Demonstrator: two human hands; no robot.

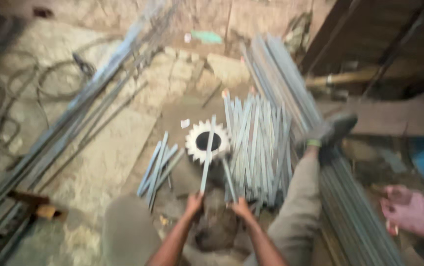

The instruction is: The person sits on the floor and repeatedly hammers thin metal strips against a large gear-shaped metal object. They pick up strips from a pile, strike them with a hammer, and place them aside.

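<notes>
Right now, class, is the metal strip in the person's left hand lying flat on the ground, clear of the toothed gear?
No: the strip held by the left hand lies across the opening of the gear.

No packages, signs or screens are being shown clearly in this blurred view. A small white scrap [185,122], possibly a paper tag or label, is being seen lying on the dirt floor [108,157] just up and to the left of the toothed gear [207,142]; its shape is roughly square and its surface cannot be made out. A pale green flat piece [207,36], perhaps a wrapper or a bit of card, is being seen near the far wall at the top, lying flat and elongated. A tiny white bit [187,37] is lying just beside it, too blurred to be identified.
</notes>
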